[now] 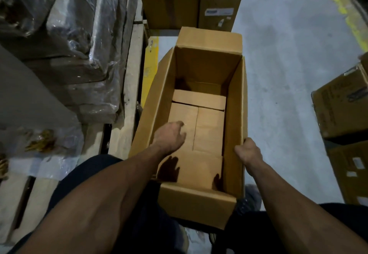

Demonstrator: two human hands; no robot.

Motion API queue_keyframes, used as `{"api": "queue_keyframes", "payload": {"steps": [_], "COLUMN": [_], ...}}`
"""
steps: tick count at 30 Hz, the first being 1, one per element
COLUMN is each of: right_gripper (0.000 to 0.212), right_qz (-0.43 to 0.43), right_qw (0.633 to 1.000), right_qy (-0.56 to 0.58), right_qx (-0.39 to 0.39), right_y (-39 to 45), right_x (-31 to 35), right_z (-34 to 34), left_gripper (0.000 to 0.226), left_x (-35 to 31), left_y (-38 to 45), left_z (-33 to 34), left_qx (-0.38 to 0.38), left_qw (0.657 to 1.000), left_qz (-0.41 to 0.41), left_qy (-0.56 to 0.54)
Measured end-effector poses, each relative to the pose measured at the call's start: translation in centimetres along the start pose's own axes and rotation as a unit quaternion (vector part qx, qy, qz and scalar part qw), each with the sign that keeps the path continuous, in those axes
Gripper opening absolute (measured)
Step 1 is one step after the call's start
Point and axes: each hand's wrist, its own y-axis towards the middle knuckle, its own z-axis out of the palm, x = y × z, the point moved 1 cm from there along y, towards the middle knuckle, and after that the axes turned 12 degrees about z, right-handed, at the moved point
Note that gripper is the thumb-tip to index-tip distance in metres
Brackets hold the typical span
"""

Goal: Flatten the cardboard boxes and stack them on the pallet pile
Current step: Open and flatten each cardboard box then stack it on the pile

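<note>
Two bare arms reach out from the bottom of the view, over dark trousers. The right hand [247, 151] grips the top edge of the right wall of the open box [236, 114], with its fingers curled over the rim. The left hand [172, 136] is down inside the box. Its fingers are bent and it is close to the bottom flaps [207, 126], but I cannot tell if it holds a flap or only touches one.

The open box stands on the grey floor [288, 64], right in front of the person. It is long and deep. Its top flaps are folded out, and its bottom flaps are closed, with a seam down the middle.

Left of the open box lies a wooden pallet [129, 86]. On the pallet sit cardboard bundles wrapped in clear plastic [83, 34]. Past the far end of the open box stand two more boxes [189, 4] side by side, and one has a white label. Right of the open box, well apart from it, are other stacked boxes [344, 110] with labels. A yellow line [342, 8] is painted on the floor far off to the right.
</note>
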Motion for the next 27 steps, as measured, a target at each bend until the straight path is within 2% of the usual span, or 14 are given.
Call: {"api": "queue_keyframes", "payload": {"steps": [2,4,6,8,10,13,16,18,27], "right_gripper": [0.039,0.04,0.04,0.04,0.038,0.035,0.032,0.033,0.031], "right_qz": [-0.008,-0.017,-0.019,-0.018,-0.021,-0.032,-0.038,-0.04,-0.056], "right_qw": [1.0,0.999,0.999,0.999,0.999,0.998,0.998,0.998,0.996], "right_qy": [0.017,0.026,0.03,0.023,0.014,0.023,0.022,0.015,0.04], "right_qx": [-0.009,-0.01,-0.012,-0.014,-0.024,-0.05,-0.051,-0.04,-0.063], "right_y": [1.2,2.3,3.5,4.5,5.3,5.9,6.0,5.9,3.1], "right_x": [1.5,2.7,3.6,4.1,4.1,3.8,3.9,4.0,5.0], "right_z": [-0.4,-0.6,-0.7,-0.4,0.1,1.0,1.0,0.6,-3.6], "left_gripper": [0.052,0.063,0.065,0.057,0.052,0.057,0.035,0.026,0.02], "left_x": [1.3,2.9,4.5,5.7,6.3,7.3,8.5,8.5,5.7], "left_y": [1.4,2.6,3.7,4.5,4.9,5.5,5.8,5.9,5.6], "left_z": [-1.1,-1.9,-2.0,-1.5,-0.7,0.5,0.7,0.3,-3.3], "left_qx": [-0.101,-0.133,-0.125,-0.123,-0.112,-0.09,-0.092,-0.097,-0.147], "left_qw": [0.994,0.986,0.986,0.978,0.975,0.972,0.962,0.957,0.953], "left_qz": [-0.026,-0.06,-0.105,-0.154,-0.178,-0.197,-0.221,-0.225,-0.202], "left_qy": [0.039,0.075,0.021,-0.063,-0.077,-0.093,-0.131,-0.157,-0.169]}}
